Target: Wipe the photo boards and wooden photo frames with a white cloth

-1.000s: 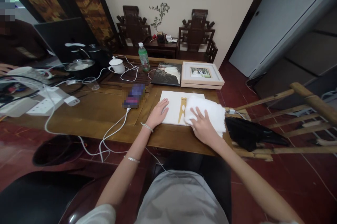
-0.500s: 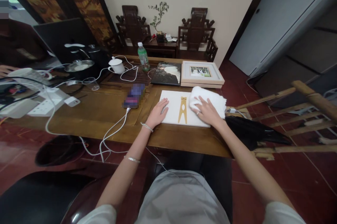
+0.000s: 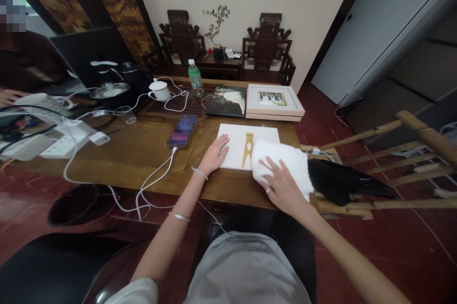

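A flat white rectangular board or box (image 3: pixel 233 144) lies on the wooden table, bearing a gold cat-shaped figure (image 3: pixel 247 149) with long split legs. My left hand (image 3: pixel 214 154) rests flat with fingers stretched on the board's left edge. My right hand (image 3: pixel 280 182) holds a folded white towel (image 3: pixel 294 163), its fingers spread over the top and pressing into it. The towel covers the board's lower right corner and part of the table's right front edge. What lies under the towel is hidden.
Behind the board are a dark photo panel (image 3: pixel 226 101) and a framed photo (image 3: pixel 274 99). A phone (image 3: pixel 183 131) on a cable lies leftward, near a green bottle (image 3: pixel 195 77), a lidded cup (image 3: pixel 159 90) and power strips (image 3: pixel 66 144). A bamboo rack (image 3: pixel 371 166) stands right.
My right hand has drawn the towel toward me and slightly right, off the board's upper right part. My left hand stays at the left edge.
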Motion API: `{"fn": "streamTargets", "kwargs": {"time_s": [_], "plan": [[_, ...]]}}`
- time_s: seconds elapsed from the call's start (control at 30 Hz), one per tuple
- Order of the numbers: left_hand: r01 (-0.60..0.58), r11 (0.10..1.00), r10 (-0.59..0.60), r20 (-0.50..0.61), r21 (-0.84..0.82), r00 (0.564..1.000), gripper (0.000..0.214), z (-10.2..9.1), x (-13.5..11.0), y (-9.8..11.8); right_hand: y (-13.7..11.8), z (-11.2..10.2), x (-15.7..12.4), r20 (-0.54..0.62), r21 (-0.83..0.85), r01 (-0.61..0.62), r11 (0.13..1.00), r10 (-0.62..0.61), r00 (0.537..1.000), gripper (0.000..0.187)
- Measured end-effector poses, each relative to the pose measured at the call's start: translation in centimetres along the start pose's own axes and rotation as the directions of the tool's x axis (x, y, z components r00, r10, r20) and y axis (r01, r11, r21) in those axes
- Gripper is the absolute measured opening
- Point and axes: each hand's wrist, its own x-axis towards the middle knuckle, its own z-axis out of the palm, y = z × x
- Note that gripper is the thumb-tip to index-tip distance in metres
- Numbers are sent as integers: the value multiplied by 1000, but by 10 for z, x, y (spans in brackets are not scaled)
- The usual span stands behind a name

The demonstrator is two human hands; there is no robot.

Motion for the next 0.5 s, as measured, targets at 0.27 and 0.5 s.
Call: {"fn": "streamTargets", "kwargs": {"time_s": [0.27, 0.5], "plan": [[2, 1000, -2, -6, 4, 1000, 43, 2, 0, 0, 30, -13, 3, 64, 62, 106, 992, -110, 992, 35], [9, 1000, -9, -5, 16, 1000, 41, 2, 0, -1, 76, 7, 84, -7, -79, -87, 993, 87, 996, 43]]}}
